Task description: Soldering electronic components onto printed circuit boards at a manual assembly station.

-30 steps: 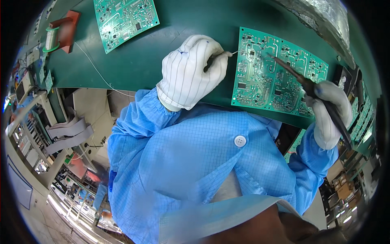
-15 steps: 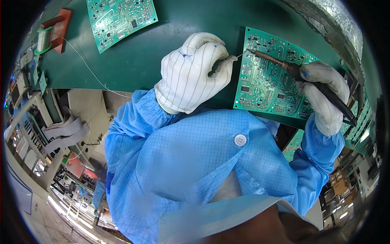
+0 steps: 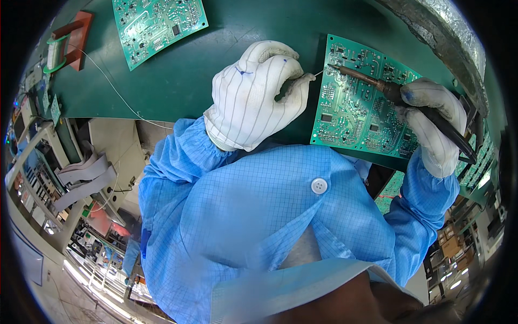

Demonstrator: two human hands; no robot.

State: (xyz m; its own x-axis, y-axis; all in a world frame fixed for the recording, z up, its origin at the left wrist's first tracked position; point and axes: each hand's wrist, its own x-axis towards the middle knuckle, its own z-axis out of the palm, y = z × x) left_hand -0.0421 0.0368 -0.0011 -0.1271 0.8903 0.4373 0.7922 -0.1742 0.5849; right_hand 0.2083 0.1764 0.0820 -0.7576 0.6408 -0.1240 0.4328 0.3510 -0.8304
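Note:
A green circuit board (image 3: 350,116) lies on the table in front of me, dense with small parts. My right hand (image 3: 436,119), in a white striped glove, is closed round the black handle of a soldering iron (image 3: 396,92). The iron's tip is at the board's upper left part. My left hand (image 3: 259,97), gloved alike, pinches a thin solder wire (image 3: 319,73) between thumb and forefinger, just left of the board. The wire's end reaches over the board's left edge close to the tip. Whether wire and tip touch is too small to tell.
Another circuit board (image 3: 159,29) lies at the far left of the green table (image 3: 151,89). Beside it, a reddish-brown stand (image 3: 81,40) carries a wire spool (image 3: 55,54), with wire trailing toward my left sleeve. A silvery, foil-like duct (image 3: 458,48) curves along the far right.
The soldering iron and my right hand have shifted very slightly to the right. My left hand keeps its pinch on the wire, almost in the same place.

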